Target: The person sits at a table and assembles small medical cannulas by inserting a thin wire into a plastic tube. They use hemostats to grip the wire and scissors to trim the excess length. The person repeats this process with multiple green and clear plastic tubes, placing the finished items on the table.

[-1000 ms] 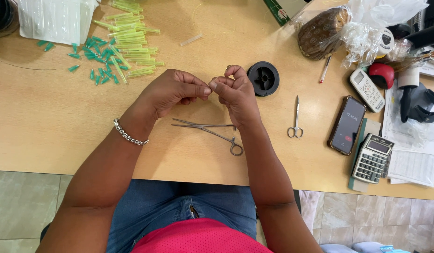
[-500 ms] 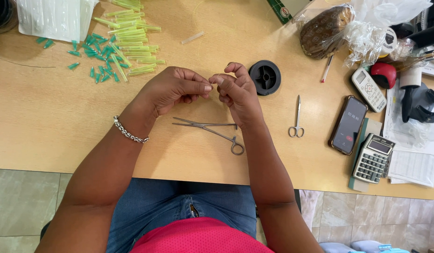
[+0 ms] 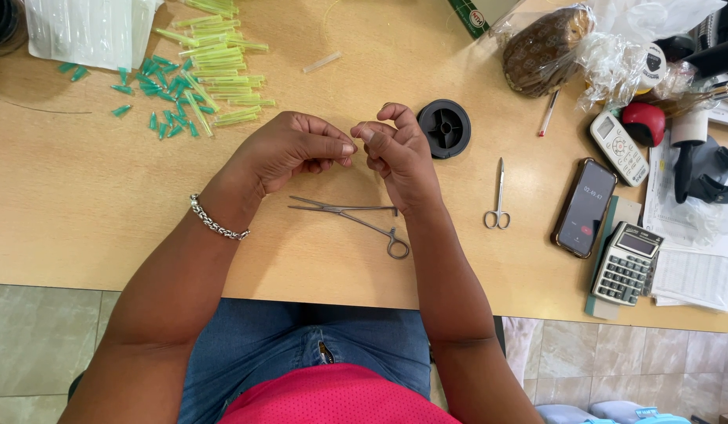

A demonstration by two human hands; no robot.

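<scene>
My left hand [image 3: 281,153] and my right hand [image 3: 399,157] meet fingertip to fingertip above the wooden table [image 3: 81,212]. Both pinch a tiny thin piece at the point where they touch; it is too small to tell what it is. A beaded bracelet [image 3: 215,222] sits on my left wrist. Steel forceps [image 3: 356,216] lie shut on the table just below both hands. A black spool [image 3: 444,127] rests right beside my right hand's knuckles.
Small scissors [image 3: 498,196] lie right of my right forearm, then a phone [image 3: 585,208] and a calculator [image 3: 627,263]. Yellow-green tubes [image 3: 215,67] and teal caps [image 3: 164,90] are scattered at the back left by a plastic bag [image 3: 89,27]. Bagged bread [image 3: 545,49] and clutter fill the back right.
Both hands stay together in the same spot. The fingertips have shifted slightly, and the small yellowish bit seen between them earlier is now hidden.
</scene>
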